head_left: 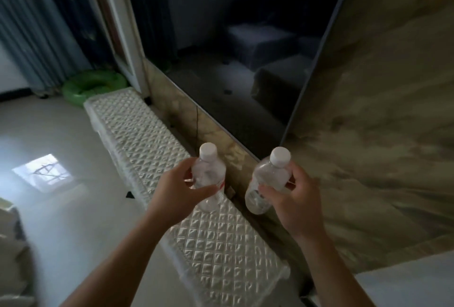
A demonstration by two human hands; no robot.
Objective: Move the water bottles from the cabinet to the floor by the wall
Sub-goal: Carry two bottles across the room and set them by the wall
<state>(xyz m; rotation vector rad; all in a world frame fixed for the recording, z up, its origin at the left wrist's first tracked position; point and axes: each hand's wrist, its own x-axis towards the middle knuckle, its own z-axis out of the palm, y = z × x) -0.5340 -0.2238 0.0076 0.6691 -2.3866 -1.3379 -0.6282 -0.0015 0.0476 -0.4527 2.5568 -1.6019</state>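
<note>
Two clear plastic water bottles with white caps are in my hands. My left hand grips the left bottle around its upper body, just over the white quilted top of the long low cabinet. The right bottle is gripped by my right hand and sits tilted over the gap between the cabinet and the marble wall. Whether the left bottle's base touches the cabinet top I cannot tell.
A large dark TV screen hangs on the marble wall above the cabinet. A green inflatable ring lies on the floor past the cabinet's far end, beside blue curtains. Pale glossy floor spreads to the left.
</note>
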